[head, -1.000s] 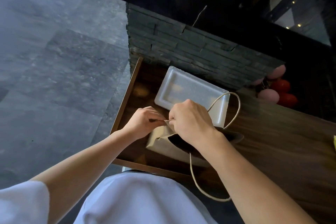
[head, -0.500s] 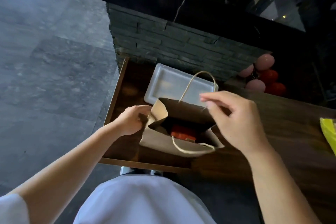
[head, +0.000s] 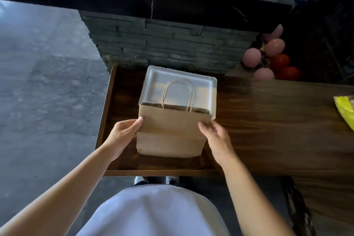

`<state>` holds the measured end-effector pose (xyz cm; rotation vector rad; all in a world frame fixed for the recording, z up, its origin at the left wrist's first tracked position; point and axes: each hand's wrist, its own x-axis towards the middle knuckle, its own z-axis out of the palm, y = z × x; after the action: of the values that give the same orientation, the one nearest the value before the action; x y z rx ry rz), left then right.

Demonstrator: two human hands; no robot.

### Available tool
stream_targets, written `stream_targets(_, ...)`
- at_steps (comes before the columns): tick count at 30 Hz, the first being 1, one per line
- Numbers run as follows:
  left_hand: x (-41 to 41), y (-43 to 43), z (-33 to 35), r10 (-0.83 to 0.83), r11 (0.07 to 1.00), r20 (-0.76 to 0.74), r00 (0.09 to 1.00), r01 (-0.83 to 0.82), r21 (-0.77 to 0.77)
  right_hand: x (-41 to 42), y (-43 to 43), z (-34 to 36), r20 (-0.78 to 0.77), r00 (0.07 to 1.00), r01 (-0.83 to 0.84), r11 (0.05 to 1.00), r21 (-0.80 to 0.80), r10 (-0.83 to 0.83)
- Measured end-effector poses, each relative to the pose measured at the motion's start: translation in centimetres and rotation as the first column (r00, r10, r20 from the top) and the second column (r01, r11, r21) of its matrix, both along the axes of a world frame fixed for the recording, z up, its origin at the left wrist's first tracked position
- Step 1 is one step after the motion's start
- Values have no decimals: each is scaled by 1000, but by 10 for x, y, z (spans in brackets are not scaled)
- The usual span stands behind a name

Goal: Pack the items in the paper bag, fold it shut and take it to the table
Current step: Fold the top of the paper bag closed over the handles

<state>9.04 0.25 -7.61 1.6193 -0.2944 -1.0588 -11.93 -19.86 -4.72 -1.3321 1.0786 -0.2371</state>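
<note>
A brown paper bag (head: 170,132) stands on the dark wooden counter (head: 268,124), its top part folded over into a flat flap with a crease across the middle. Its twine handles (head: 177,92) stick up behind the flap. My left hand (head: 124,136) grips the bag's left edge, thumb on the flap. My right hand (head: 216,138) presses against the bag's right edge with fingers extended. The bag's contents are hidden.
A white plastic tray (head: 180,78) lies right behind the bag. A grey stone wall (head: 162,44) rises behind the counter. Pink and red balls (head: 272,57) sit at the back right. A yellow packet (head: 344,109) lies at the right edge. Grey tiled floor (head: 47,92) is to the left.
The bag was open with a red item visible inside; now its top is folded flat and both hands have moved to its sides.
</note>
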Motion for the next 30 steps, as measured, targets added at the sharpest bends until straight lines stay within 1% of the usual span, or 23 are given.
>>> stream_targets(1,-3,-5,-1,75,995,-23,997,-73,65,5,1,-4,-26,998,62,998,-29,-62)
stream_targets(2,-5,-10,-2,120,986,-15,993,-117,120,10,3,-9,-89,991,88,993,-81,-95)
stream_targets(4,-8,-20,-4,174,965,47,984,-180,193,17,3,-17,-198,973,81,978,-191,-119)
stream_targets(5,-9,-23,-2,196,956,104,975,-214,203,19,3,-19,-224,967,65,964,-259,-125)
stream_targets(6,-9,-25,0,184,947,203,962,-229,224,19,2,-18,-239,963,37,939,-342,-125)
stream_targets(7,-9,-25,3,107,941,368,923,-214,261,18,2,-19,-247,962,-14,890,-456,-112)
stream_targets(8,-10,-23,4,-24,940,566,824,-174,295,16,4,-18,-262,962,-94,808,-582,-76)
stream_targets(9,-12,-21,6,-159,941,736,659,-124,314,13,5,-18,-294,955,-191,697,-691,-30)
stream_targets(10,-14,-19,8,-249,948,830,499,-49,314,12,8,-17,-326,945,-274,589,-760,19)
stream_targets(11,-17,-17,10,-310,946,860,406,41,322,12,10,-15,-365,927,-355,505,-786,84)
stream_targets(13,-22,-16,11,-387,921,853,352,202,334,15,16,-12,-436,865,-501,405,-764,249)
stream_targets(14,-25,-18,10,-409,906,854,320,253,339,20,20,-11,-451,832,-550,370,-749,323)
stream_targets(16,-30,-24,6,-410,897,871,270,293,331,34,29,-11,-443,790,-589,325,-740,423)
stream_targets(18,-32,-28,4,-385,909,879,282,280,309,46,36,-11,-442,766,-615,330,-716,468)
stream_targets(21,-25,-23,-2,-341,936,873,349,211,281,44,24,-18,-450,748,-640,353,-682,487)
stream_targets(22,-20,-18,-5,-317,947,859,402,180,265,37,16,-22,-442,771,-622,389,-679,459)
stream_targets(24,-10,-8,-12,-266,962,786,558,101,253,15,-3,-31,-401,845,-535,534,-655,355)
stream_targets(25,-5,-3,-15,-246,960,716,654,62,273,4,-11,-35,-383,870,-490,615,-617,310)
stream_targets(27,2,3,-22,-200,951,505,839,42,307,-11,-19,-43,-362,892,-432,745,-508,270)
stream_targets(28,5,5,-26,-175,957,380,908,66,284,-15,-21,-45,-344,898,-413,797,-441,275)
stream_targets(29,7,6,-29,-148,970,229,962,96,223,-17,-21,-46,-311,908,-387,847,-366,281)
stream_targets(30,9,7,-31,-119,982,61,991,109,152,-18,-21,-47,-272,921,-354,890,-289,279)
